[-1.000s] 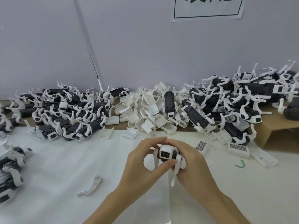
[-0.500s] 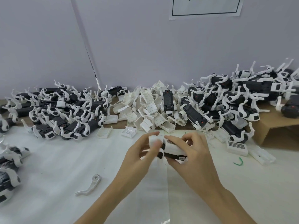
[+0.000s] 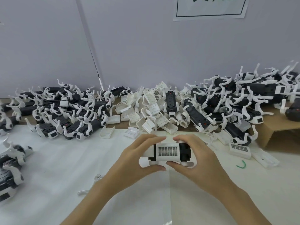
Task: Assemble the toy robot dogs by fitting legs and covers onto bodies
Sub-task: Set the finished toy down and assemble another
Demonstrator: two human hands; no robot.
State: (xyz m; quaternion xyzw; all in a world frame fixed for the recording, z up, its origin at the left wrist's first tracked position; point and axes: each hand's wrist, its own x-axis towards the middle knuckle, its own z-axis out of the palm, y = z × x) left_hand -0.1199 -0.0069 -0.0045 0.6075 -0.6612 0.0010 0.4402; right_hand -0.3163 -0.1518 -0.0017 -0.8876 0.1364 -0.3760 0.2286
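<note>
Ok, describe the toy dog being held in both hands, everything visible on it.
The toy dog is black and white, plastic by its look, and lies sideways above the white table sheet. A white cover with a dotted grid faces up; a black end points right. The left hand and right hand grip it with curled fingers.

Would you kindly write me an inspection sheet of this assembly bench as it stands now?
Surface: white sheet over the table; cardboard at the right.
Job's things: toy dog held in both hands, grid-patterned cover facing up; loose covers pile; dog heaps left and right.
Clutter: loose white leg; green wire scrap.
Grippers: left hand and right hand both grip the dog.
Cables: nothing seen.
Surroundings: grey wall, paper sign.
</note>
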